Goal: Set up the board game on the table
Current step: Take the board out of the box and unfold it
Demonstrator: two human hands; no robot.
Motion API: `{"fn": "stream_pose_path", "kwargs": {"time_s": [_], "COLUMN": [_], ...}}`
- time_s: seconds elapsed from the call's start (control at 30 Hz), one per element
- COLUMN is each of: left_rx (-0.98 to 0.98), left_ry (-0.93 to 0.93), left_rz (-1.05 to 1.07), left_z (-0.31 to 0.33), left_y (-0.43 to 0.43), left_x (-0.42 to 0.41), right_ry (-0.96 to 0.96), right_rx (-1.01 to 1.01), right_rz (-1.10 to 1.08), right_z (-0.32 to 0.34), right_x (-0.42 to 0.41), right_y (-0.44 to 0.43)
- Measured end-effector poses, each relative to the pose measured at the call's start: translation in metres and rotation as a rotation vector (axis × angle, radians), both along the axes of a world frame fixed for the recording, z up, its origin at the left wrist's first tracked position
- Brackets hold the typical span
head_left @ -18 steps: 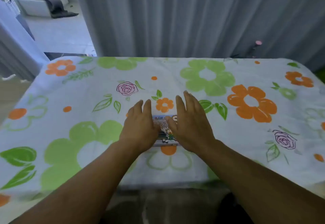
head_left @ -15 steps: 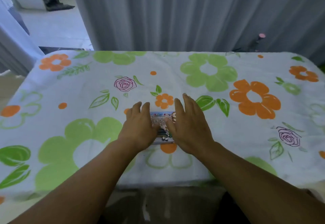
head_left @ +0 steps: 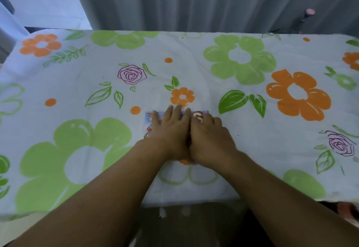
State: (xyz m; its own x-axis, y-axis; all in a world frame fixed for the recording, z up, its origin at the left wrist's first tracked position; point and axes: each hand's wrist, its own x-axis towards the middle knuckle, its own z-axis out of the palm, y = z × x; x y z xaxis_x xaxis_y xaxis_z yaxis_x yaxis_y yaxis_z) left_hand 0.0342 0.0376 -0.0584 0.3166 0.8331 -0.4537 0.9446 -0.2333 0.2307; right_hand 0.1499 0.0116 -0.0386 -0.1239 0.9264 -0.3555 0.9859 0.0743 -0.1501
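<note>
A small folded game board (head_left: 150, 120) with blue, printed artwork lies flat on the flowered tablecloth (head_left: 194, 62) near the front middle of the table. My left hand (head_left: 171, 132) rests flat on it with straight fingers and covers most of its left half. My right hand (head_left: 210, 138) lies against the left one, its fingers bent over the board's far right corner (head_left: 202, 113). Only the board's left edge and far edge show; the rest is hidden under my hands.
The cloth, printed with green and orange flowers, covers the whole table. A grey curtain (head_left: 194, 2) hangs just behind the far edge. A thin dark stand with a pink top (head_left: 309, 12) stands behind the far right corner. The near table edge (head_left: 186, 202) is close to my body.
My hands have closed together over the board, hiding its middle. The right hand's fingers went from straight to bent at the far right corner. The camera has tilted down.
</note>
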Motion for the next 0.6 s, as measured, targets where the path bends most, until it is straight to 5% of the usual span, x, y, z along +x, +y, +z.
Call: {"fn": "stream_pose_path", "kwargs": {"time_s": [0.33, 0.6], "left_rx": [0.04, 0.119], "left_ry": [-0.008, -0.044], "left_rz": [-0.047, 0.025], "left_z": [-0.009, 0.007], "left_y": [0.014, 0.012], "left_x": [0.023, 0.019], "right_ry": [0.143, 0.383], "right_rx": [-0.11, 0.004], "right_rz": [-0.022, -0.23], "right_z": [0.014, 0.023], "right_x": [0.017, 0.041], "right_y": [0.024, 0.037]}}
